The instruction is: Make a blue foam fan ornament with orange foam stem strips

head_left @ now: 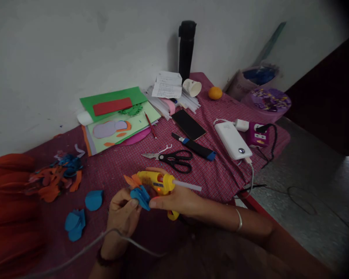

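My left hand [122,211] pinches a small blue and orange paper piece [140,196] between thumb and fingers. A yellow glue gun [154,182] is gripped in my right hand [177,199], its orange light lit and a clear glue stick [189,185] poking out of the back. The gun's front end is close beside the paper piece; whether they touch is hidden. Cut blue paper petals [94,200] lie left of my left hand, with more blue petals [75,224] nearer the edge. Black-handled scissors [174,158] rest just beyond the gun.
A utility knife [194,148], phone [189,124], power bank [233,140] and purple power strip [258,135] lie on the right. Coloured paper sheets [147,110] and a pencil [150,124] lie behind. Paper scraps [50,184] are left. A black bottle [187,50] stands by the wall. A pale cord [90,239] crosses the foreground.
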Action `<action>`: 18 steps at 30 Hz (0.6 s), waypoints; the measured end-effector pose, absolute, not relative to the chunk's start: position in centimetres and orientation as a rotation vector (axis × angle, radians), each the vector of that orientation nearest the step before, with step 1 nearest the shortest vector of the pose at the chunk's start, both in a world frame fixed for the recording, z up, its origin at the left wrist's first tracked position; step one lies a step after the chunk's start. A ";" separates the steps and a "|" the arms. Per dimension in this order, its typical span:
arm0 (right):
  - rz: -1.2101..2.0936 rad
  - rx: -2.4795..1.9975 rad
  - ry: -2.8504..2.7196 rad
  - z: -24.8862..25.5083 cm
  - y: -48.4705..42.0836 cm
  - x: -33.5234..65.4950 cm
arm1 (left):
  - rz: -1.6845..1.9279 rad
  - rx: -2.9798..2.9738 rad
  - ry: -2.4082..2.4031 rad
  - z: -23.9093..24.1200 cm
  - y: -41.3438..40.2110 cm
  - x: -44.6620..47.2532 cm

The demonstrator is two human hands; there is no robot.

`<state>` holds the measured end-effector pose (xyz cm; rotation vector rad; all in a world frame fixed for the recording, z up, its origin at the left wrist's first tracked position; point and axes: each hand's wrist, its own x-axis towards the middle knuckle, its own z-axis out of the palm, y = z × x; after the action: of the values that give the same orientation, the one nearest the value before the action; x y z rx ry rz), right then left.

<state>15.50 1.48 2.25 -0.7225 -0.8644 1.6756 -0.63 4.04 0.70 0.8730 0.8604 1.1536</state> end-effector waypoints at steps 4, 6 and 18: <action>1.678 -0.737 -0.874 2.3 1.4 15.5 | 1.146 0.870 0.883 0.7 4.0 -0.6; 1.672 -0.729 -0.878 2.5 1.4 15.5 | 1.149 0.871 0.884 0.7 4.1 -0.5; 1.664 -0.771 -0.897 2.8 1.6 15.7 | 1.161 0.866 0.910 0.4 4.0 -0.8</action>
<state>15.69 1.56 2.78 -0.7711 -0.8974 1.6638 -0.77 4.01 0.37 0.8663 0.9097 1.1605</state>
